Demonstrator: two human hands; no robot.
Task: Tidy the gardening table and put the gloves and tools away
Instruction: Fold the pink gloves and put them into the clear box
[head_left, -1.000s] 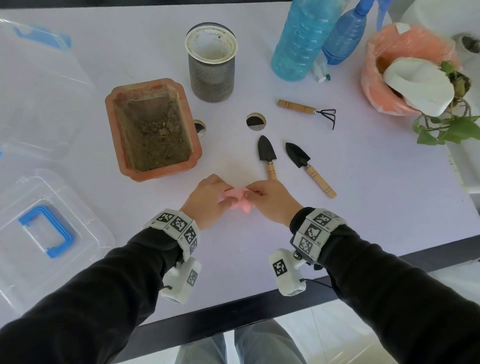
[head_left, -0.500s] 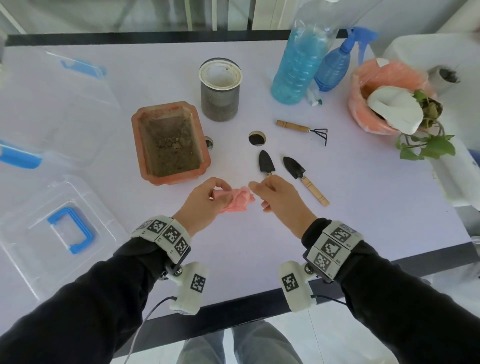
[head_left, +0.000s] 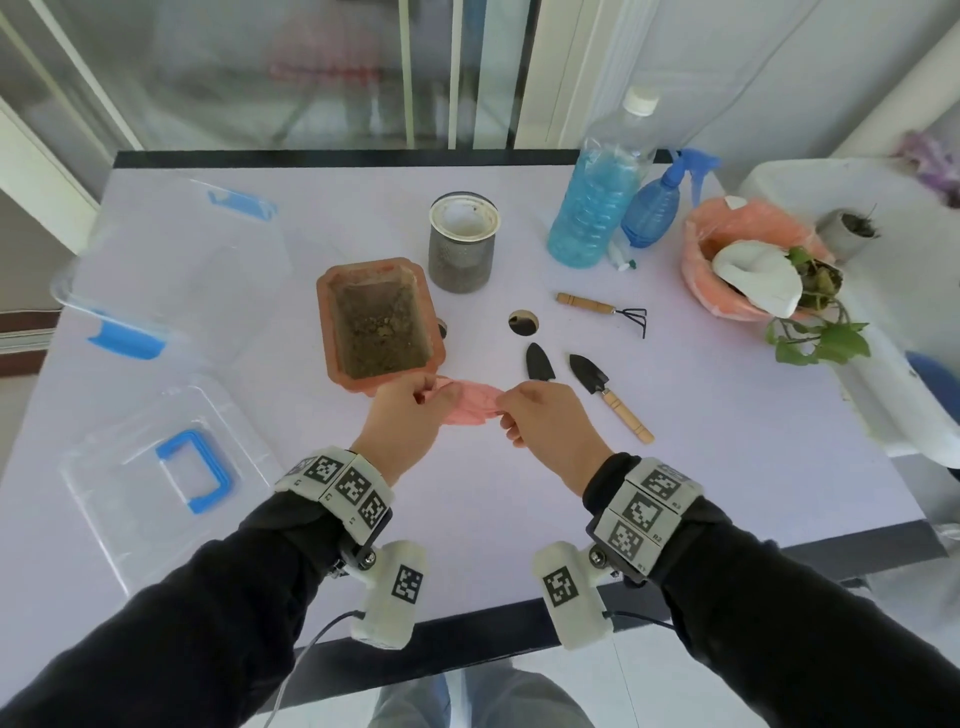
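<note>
A crumpled pink glove (head_left: 474, 402) hangs stretched between my two hands above the table's middle. My left hand (head_left: 402, 423) pinches its left end, and my right hand (head_left: 548, 428) pinches its right end. Two small black trowels lie just beyond my right hand: one (head_left: 539, 362) partly hidden behind it, the other (head_left: 608, 395) with its wooden handle showing. A small wooden-handled rake (head_left: 605, 309) lies farther back. A clear storage box (head_left: 176, 275) with blue latches stands at the left, its lid (head_left: 156, 478) with a blue handle lying in front of it.
A terracotta planter (head_left: 379, 325) with soil sits just behind my left hand. Behind it stand a grey cylindrical pot (head_left: 461, 249), a blue water bottle (head_left: 597, 202) and a blue spray bottle (head_left: 657, 208). An orange bag (head_left: 727, 265) with a plant lies at the right. A round hole (head_left: 523, 322) opens in the tabletop.
My hands have lifted the pink glove off the table and pulled it apart, stretching it out between them. The view has tilted up, showing more of the far table.
</note>
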